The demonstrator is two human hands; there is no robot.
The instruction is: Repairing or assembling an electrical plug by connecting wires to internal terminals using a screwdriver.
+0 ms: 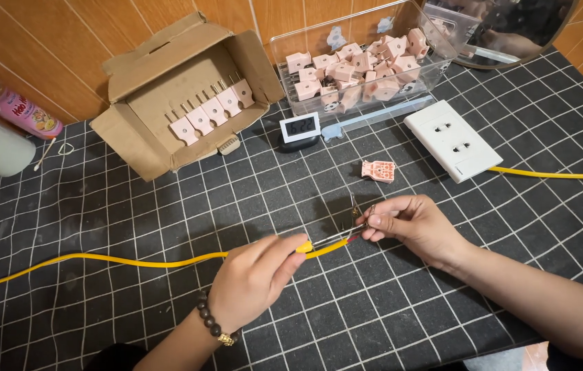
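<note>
Left hand [254, 275] reaches in from below, knuckles up, thumb and fingers pinched shut on the yellow cable [133, 262] right at its stripped end, low over the mat [388, 309]. Right hand [412, 223] comes in from the right, fingertips pinched on the bare wires [346, 230]. A pink plug [378, 170] lies just beyond.

Open brown cardboard box [168, 89] behind small black-framed screen [299, 128] (pale display).
</note>
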